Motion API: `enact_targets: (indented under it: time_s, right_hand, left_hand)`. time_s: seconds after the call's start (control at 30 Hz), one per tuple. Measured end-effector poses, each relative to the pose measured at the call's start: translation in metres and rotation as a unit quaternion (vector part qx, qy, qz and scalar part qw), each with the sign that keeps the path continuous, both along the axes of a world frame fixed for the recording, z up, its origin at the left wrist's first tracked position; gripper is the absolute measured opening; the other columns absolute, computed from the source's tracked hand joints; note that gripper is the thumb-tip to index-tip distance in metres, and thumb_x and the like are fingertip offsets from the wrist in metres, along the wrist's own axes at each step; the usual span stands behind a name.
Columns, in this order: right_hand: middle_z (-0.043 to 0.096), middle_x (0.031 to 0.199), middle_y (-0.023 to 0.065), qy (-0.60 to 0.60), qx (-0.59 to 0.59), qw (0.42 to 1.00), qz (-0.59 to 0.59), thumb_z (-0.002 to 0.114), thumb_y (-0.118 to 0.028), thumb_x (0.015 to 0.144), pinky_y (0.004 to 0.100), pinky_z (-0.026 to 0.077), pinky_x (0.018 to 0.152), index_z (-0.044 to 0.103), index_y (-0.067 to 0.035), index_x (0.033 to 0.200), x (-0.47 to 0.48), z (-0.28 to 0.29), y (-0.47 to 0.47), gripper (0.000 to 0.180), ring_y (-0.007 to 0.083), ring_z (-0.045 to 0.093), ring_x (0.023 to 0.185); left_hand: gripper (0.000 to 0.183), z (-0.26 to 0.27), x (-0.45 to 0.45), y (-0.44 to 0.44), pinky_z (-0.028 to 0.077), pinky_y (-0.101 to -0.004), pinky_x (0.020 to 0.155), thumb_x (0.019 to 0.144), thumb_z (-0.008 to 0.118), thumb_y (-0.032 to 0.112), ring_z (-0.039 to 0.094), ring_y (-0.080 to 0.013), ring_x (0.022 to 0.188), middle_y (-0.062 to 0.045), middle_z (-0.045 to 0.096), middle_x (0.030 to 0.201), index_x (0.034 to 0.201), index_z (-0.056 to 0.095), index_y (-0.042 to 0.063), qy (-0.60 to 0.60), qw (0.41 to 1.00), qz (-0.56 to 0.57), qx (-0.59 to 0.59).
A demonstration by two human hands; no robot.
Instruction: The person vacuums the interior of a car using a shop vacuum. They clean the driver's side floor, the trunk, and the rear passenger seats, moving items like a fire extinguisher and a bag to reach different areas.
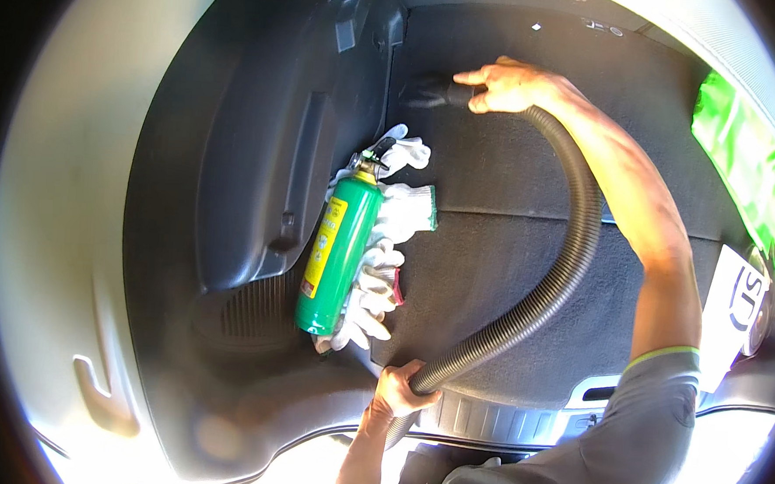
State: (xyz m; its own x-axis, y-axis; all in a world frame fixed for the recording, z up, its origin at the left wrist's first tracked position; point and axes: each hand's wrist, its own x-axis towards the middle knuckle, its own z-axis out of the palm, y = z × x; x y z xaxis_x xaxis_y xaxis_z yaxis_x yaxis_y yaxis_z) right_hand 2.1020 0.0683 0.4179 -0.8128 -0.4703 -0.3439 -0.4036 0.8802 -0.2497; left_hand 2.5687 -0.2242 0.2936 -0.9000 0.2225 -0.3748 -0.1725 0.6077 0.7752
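Note:
A ribbed dark vacuum hose (577,206) curves over the carpeted cargo floor (490,280) of a car. Near the hose's far end, my right hand (510,87) grips it with the index finger stretched toward the nozzle. The dark nozzle (428,91) is blurred and lies against the carpet by the left side trim. Lower down, my left hand (401,390) is wrapped around the hose above the rear sill. From there the hose runs down out of the trunk.
A green fire extinguisher (348,246) lies on white knit work gloves (402,210) along the left trim panel (260,169). At the right are a bright green bag (740,155) and a white board with printing (725,319). A small white scrap (536,26) sits at the far end.

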Motion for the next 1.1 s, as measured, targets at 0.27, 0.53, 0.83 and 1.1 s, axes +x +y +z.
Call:
enact_targets:
  time_s: [0.27,0.53,0.83,1.1]
  right_hand:
    - [0.059,0.153,0.0166,0.044,-0.081,0.988,-0.122,0.053,-0.051,0.106,0.0482,0.036,0.126,0.030,-0.017,0.168,-0.049,-0.066,-0.030,0.075,0.0363,0.043,0.151]
    - [0.053,0.160,0.0129,-0.040,-0.054,0.990,-0.128,0.065,-0.057,0.098,0.0464,0.032,0.128,0.044,-0.021,0.163,0.016,-0.005,0.050,0.078,0.0356,0.045,0.151]
    - [0.069,0.136,0.0192,0.385,-0.147,0.894,-0.175,0.060,-0.047,0.101,0.0512,0.057,0.101,0.071,-0.010,0.132,-0.030,0.124,-0.011,0.049,0.0378,0.068,0.120]
    - [0.065,0.145,0.0192,0.214,-0.181,0.956,-0.082,0.053,-0.048,0.103,0.0476,0.045,0.119,0.063,-0.007,0.144,0.012,0.162,-0.179,0.059,0.0375,0.058,0.139]
  left_hand:
    - [0.041,-0.004,-0.008,0.002,0.058,-0.0364,0.060,0.070,0.094,0.029,0.073,-0.0211,0.061,-0.008,0.072,0.071,0.098,0.072,0.008,0.017,1.000,-0.007,0.003]
    - [0.045,-0.001,-0.008,-0.004,0.062,-0.0392,0.069,0.071,0.093,0.036,0.077,-0.0297,0.070,-0.012,0.075,0.076,0.101,0.073,0.009,0.020,0.999,-0.026,-0.035]
    - [0.050,-0.008,-0.001,-0.004,0.060,-0.0445,0.067,0.075,0.090,0.047,0.075,-0.0361,0.071,-0.015,0.073,0.075,0.095,0.070,0.006,0.077,0.997,-0.018,-0.009]
    - [0.057,-0.017,0.003,-0.007,0.062,-0.0453,0.074,0.076,0.088,0.053,0.077,-0.0360,0.077,-0.015,0.076,0.079,0.101,0.071,0.005,0.131,0.991,-0.025,-0.003]
